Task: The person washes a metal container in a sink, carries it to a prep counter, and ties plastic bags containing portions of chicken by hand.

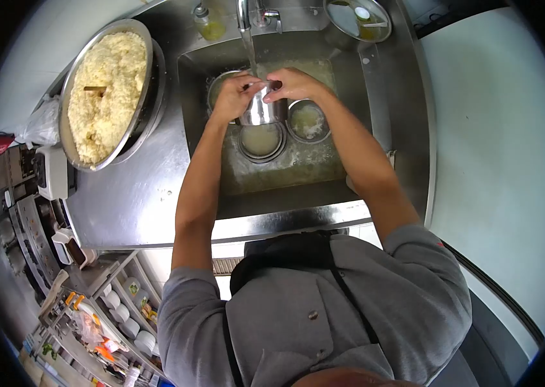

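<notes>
In your sink [311, 175] stand several bowls [260, 140], at least two with cloudy water; these seem left to do. The cup [264, 114] is above them, under the running tap [244, 18], apparently being worked on. Your left hand [236, 97] and right hand [294, 84] have fingers curled closely, gripping it from both sides.

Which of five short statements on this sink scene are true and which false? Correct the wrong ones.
1. A pump bottle stands left of the faucet. True.
2. The faucet is off. False: water streams from it.
3. The left hand and right hand both hold a metal cup. True.
4. The wide bowl left of the sink is empty. False: it is heaped with pale yellow crumbly food.
</notes>
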The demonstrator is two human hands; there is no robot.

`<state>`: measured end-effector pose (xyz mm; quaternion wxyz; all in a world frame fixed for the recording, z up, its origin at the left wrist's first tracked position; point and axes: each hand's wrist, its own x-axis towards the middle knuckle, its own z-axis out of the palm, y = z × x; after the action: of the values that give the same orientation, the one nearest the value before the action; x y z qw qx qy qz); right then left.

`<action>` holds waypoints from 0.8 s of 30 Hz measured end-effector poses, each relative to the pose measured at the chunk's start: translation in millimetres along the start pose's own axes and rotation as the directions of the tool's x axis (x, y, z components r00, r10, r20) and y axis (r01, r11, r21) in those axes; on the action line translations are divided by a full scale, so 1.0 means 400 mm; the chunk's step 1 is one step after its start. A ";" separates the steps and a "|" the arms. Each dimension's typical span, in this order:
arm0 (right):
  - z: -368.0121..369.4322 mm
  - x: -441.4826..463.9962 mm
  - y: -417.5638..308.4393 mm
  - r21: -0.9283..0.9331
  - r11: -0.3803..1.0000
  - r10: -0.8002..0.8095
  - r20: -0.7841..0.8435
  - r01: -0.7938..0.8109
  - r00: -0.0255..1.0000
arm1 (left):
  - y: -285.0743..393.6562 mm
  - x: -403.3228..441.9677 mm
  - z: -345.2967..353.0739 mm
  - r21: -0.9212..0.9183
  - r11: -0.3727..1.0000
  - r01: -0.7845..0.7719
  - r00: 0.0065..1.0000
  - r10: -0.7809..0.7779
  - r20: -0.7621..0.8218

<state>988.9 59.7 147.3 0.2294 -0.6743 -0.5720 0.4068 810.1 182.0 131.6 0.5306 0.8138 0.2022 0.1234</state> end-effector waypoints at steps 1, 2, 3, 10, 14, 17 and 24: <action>-0.002 -0.014 -0.008 0.042 0.999 -0.003 -0.003 0.003 1.000 | 0.030 -0.002 -0.001 0.175 0.980 -0.090 0.996 0.092 -0.002; 0.001 -0.022 -0.006 0.029 0.999 -0.012 -0.014 0.013 1.000 | 0.057 0.002 -0.001 0.344 0.922 -0.180 0.982 0.188 0.011; 0.012 -0.038 -0.010 -0.049 0.994 -0.106 -0.104 0.101 0.989 | 0.067 -0.015 0.009 0.407 0.907 -0.107 0.985 0.153 -0.084; 0.079 -0.148 -0.097 -0.693 0.705 -0.207 -0.002 0.148 0.978 | -0.173 0.022 0.070 0.056 0.998 0.013 0.949 0.005 -0.316; 0.080 -0.158 -0.124 -0.804 0.514 -0.304 0.154 0.298 0.940 | -0.102 0.095 0.013 0.293 0.939 0.181 0.983 -0.184 -0.020; 0.095 -0.148 -0.099 -0.824 0.418 -0.322 0.261 0.384 0.910 | 0.008 0.132 0.040 0.400 0.877 -0.268 0.950 0.171 0.261; 0.087 -0.122 -0.042 -0.885 0.395 -0.375 0.090 0.247 0.922 | -0.216 0.000 0.114 -0.505 0.507 0.698 0.673 -0.705 0.223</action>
<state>950.4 11.6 154.7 -0.0462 -0.5987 -0.7985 -0.0417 811.7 175.7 34.3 0.7439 0.4712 0.4718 -0.0444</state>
